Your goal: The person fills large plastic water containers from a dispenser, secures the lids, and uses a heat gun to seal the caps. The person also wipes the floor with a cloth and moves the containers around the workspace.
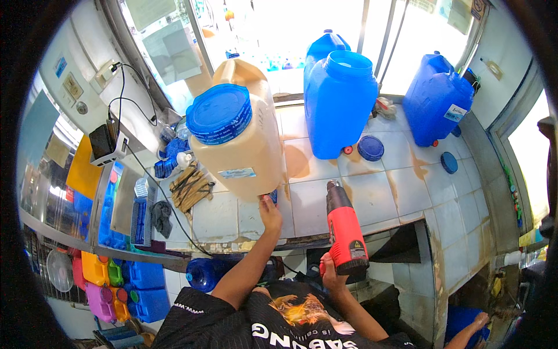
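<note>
My left hand [270, 213] reaches to the lower front of a beige plastic water container [244, 157], its fingers around a small red and blue piece at the base; whether they grip it cannot be told. A blue cap with a printed seal band [220, 114] covers that container's wide mouth. In my right hand [335, 275] is a red heat gun [347, 237], its metal nozzle pointing up and away over the white tiled counter [311, 205]. Behind the nozzle stands a blue container [340, 109] with an uncovered wide mouth. A dark blue round cap [370, 148] lies beside its base.
Another blue container [436, 100] stands at the right by a blue cap [449, 162]. Brown striped gloves [190, 186], a gray basket [141, 218] and a black cable [168, 200] lie at the left. Below right, another person's hand [481, 320] shows near a blue object.
</note>
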The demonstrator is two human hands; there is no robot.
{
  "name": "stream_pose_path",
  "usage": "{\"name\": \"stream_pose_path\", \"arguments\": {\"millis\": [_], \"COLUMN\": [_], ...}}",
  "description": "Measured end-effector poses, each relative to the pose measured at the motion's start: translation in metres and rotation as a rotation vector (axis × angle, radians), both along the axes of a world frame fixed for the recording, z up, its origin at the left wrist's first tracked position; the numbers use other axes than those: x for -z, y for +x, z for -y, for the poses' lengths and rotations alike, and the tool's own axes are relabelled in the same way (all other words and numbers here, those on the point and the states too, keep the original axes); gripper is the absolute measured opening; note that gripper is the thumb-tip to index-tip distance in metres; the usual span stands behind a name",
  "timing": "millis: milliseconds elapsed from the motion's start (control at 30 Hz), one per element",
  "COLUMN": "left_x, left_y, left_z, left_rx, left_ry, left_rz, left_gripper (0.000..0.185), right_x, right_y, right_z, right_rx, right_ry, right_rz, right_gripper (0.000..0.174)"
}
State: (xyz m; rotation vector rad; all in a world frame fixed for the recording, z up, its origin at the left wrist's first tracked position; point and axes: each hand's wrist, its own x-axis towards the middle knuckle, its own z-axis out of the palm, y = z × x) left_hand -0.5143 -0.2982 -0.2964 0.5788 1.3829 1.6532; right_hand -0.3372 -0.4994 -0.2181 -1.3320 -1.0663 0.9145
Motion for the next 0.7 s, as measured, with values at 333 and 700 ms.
{"name": "stream_pose_path", "arguments": {"millis": [333,700], "left_x": [-0.025,-0.015], "left_y": [-0.027,-0.033], "left_z": [-0.014,-0.011], "left_rx": [0.048,0.101], "left_ry": [-0.097,0.023], "left_rz": [0.819,0.946], "left_gripper": [0.039,0.031], "right_x": [0.047,-0.002], "right_y": [-0.005,-0.020], "right_z": [-0.007,-0.035], "right_rx": [-0.047,-0.383], "right_ry": [0.136,0.199], "right_rz": [0.202,0.262], "right_gripper": [0.019,0.026]}}
